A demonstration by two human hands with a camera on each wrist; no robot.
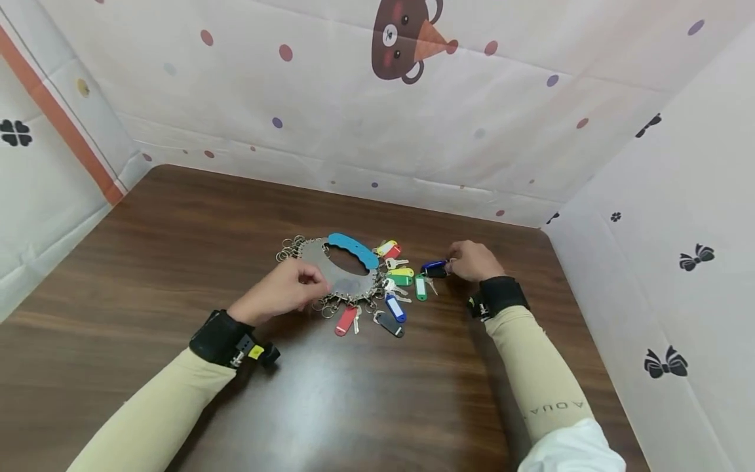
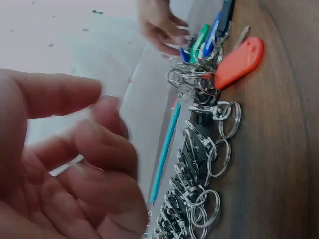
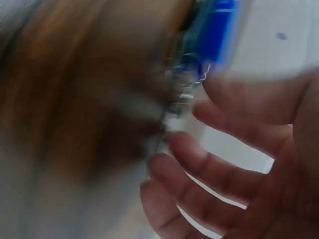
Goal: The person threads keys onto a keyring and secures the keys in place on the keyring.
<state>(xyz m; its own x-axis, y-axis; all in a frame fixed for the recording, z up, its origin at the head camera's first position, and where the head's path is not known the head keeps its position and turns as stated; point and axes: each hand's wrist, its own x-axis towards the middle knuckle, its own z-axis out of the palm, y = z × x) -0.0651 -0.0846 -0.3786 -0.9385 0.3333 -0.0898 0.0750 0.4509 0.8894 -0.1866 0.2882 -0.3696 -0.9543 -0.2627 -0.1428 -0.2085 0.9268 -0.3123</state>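
Note:
A crescent-shaped metal plate (image 1: 354, 283) with a blue grip (image 1: 354, 248) lies on the table, many clasps and split rings along its edge. My left hand (image 1: 289, 288) hovers over its left part, fingers loosely curled; nothing shows between thumb and forefinger in the left wrist view. At the right, my right hand (image 1: 474, 261) has its thumb and forefinger at the ring of a blue key tag (image 3: 218, 32) and seems to pinch it; blur hides the exact contact. A black key tag (image 1: 436, 271) lies beside it, and a green key tag (image 1: 421, 287) is nearby.
Red (image 1: 346, 321), black (image 1: 390, 324) and blue (image 1: 396, 307) tags fan out in front of the plate, with keys (image 1: 397, 290) among them. Yellow and green tags lie at its right. Printed cloth walls (image 1: 330, 157) border the brown table (image 1: 330, 406).

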